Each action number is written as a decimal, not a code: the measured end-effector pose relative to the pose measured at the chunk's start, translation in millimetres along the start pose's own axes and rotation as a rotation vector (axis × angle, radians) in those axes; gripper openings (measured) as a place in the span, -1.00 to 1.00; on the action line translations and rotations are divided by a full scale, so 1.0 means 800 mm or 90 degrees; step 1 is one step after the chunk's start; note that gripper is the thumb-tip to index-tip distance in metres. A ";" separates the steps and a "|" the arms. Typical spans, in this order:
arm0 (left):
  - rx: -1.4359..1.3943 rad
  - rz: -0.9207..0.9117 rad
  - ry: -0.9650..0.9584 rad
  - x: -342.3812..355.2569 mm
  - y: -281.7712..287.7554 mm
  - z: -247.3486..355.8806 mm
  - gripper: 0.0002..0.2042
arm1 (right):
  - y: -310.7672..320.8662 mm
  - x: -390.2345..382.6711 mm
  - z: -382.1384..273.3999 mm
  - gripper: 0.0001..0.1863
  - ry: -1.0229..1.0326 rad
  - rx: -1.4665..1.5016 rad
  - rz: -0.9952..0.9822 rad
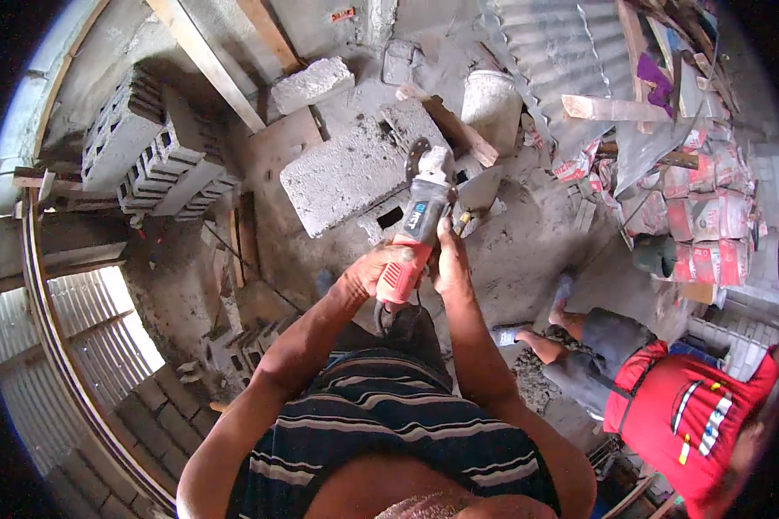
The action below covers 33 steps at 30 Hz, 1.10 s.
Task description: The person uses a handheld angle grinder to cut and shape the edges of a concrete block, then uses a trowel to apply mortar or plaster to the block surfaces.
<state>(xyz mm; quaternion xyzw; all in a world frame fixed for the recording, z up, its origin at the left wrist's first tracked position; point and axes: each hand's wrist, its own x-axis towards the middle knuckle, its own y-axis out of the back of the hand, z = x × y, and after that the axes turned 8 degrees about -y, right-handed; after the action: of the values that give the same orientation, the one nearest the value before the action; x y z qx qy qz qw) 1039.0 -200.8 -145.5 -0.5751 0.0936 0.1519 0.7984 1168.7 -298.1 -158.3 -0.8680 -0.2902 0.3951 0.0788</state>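
Red covers the back of the grinder, mid-frame. Our left hand is curled round that red end. Our right hand rests along its right side; most fingers are hidden, so we can't tell how closed. It looks heavy and hard; best hold its body, clear of the disc.

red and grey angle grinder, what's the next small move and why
Perhaps ease the red and grey angle grinder toward the flat pale concrete slab, if not already touching: the left hand grips its red body, the right hand is at its side, and its round disc appears over the slab's right end.
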 end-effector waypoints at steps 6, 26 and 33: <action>0.031 -0.053 -0.025 -0.009 -0.032 0.027 -0.39 | -0.034 -0.035 -0.020 -0.38 -0.008 0.136 -0.159; 0.286 -0.047 0.029 -0.074 -0.076 0.062 -0.47 | -0.081 -0.071 -0.017 -0.32 0.092 0.268 -0.303; 0.363 -0.041 -0.073 -0.046 -0.072 0.045 -0.40 | -0.057 -0.072 -0.018 -0.26 0.075 0.150 -0.175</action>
<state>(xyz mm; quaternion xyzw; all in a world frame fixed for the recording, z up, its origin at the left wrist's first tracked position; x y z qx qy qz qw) 1023.5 -188.2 -70.8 -0.3210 0.0691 0.1266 0.9360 1129.2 -292.2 -95.1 -0.8267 -0.3526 0.3601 0.2501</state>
